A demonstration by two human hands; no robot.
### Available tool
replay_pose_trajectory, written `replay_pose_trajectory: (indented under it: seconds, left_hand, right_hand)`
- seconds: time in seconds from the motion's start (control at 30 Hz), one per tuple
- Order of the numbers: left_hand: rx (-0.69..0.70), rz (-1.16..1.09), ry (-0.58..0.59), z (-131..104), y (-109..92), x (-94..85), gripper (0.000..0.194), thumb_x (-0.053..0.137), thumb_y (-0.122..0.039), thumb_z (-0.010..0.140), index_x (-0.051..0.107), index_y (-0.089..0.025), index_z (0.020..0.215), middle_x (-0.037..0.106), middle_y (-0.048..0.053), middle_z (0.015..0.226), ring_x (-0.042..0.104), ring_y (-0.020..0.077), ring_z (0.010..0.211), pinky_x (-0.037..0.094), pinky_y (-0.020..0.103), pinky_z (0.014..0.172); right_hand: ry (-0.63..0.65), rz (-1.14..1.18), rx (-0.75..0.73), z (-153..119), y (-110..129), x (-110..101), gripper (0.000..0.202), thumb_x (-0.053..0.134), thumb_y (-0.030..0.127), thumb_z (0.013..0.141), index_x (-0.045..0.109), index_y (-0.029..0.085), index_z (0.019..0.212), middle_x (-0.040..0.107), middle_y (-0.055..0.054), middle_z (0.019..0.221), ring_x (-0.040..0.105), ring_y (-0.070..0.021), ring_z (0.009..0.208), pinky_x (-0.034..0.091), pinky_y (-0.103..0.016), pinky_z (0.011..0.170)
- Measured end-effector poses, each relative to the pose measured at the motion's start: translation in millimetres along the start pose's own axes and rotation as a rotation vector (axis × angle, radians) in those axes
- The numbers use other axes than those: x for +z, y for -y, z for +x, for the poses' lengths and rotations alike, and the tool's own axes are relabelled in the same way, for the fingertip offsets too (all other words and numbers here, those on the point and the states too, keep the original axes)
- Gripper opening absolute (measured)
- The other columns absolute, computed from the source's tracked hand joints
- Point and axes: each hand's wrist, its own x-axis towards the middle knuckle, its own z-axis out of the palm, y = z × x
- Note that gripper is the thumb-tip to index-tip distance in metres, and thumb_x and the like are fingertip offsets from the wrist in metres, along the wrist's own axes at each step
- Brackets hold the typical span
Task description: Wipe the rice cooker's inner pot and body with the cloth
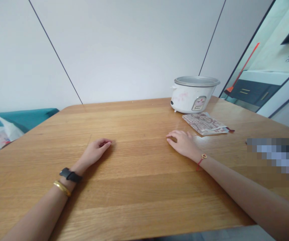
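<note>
My left hand [96,152] rests on the wooden table [134,194], its fingers loosely bent with a small gap at the thumb and nothing in it. Across from it, my right hand [183,143] lies on the tabletop with thumb and fingers apart, also holding nothing. Nearest to the right hand is a folded patterned cloth [205,124], just beyond it and not touched. Behind the cloth stands a white rice cooker [193,97] with no lid on and a control panel on its front. Its inside bottom is hidden from this angle.
A pale panelled wall [134,50] borders the table's far side. A blurred-out object [280,157] lies at the right. On the left, a white plastic bag [5,132] sits on a teal seat [36,117]. Through a doorway are an orange broom [245,68] and a sink cabinet [253,92].
</note>
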Motion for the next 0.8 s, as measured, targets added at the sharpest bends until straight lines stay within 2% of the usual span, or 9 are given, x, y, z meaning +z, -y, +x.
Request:
replay_pose_trajectory:
  seconds: [0.57,0.8]
  left_hand:
    - [0.000,0.007,-0.004,-1.6,-3.6,-1.0,0.053,0.051,-0.064,0.081,0.071,-0.019,0.102,0.076,0.009,0.103,0.069,0.0294,0.095,0.050,0.040,0.087]
    - [0.007,0.015,-0.001,-2.0,-2.0,-0.9,0.054,0.050,-0.064,0.083,0.071,-0.019,0.103,0.076,0.008,0.103,0.069,0.0291,0.095,0.050,0.040,0.088]
  right_hand:
    - [0.029,0.009,0.020,-0.4,2.7,-1.9,0.021,0.054,0.034,0.094,0.071,0.028,0.103,0.071,-0.003,0.120,0.059,-0.0295,0.117,0.025,-0.075,0.106]
    - [0.043,-0.045,-0.037,-0.7,1.6,-6.4,0.022,0.053,0.034,0.094,0.072,0.027,0.105,0.069,-0.006,0.124,0.059,-0.0301,0.119,0.022,-0.075,0.108]
